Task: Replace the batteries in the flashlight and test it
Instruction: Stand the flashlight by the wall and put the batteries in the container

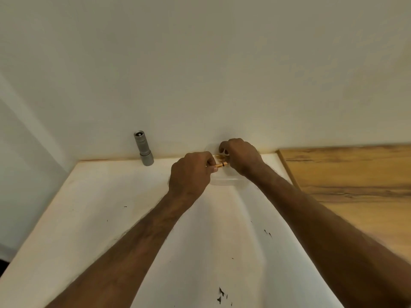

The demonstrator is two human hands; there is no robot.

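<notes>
A grey metal flashlight stands head-down on the white table, leaning against the wall at the back left, its open tail end facing up. My left hand pinches a copper-and-black battery by one end. My right hand is closed over the other end and over more copper-coloured batteries, mostly hidden by the fingers. Both hands hover above a small clear plastic container near the back wall. The flashlight is about a hand's width left of my left hand.
A wooden-patterned surface adjoins the white table on the right. A plain white wall rises right behind the table. Small dark scuffs mark the table near the front.
</notes>
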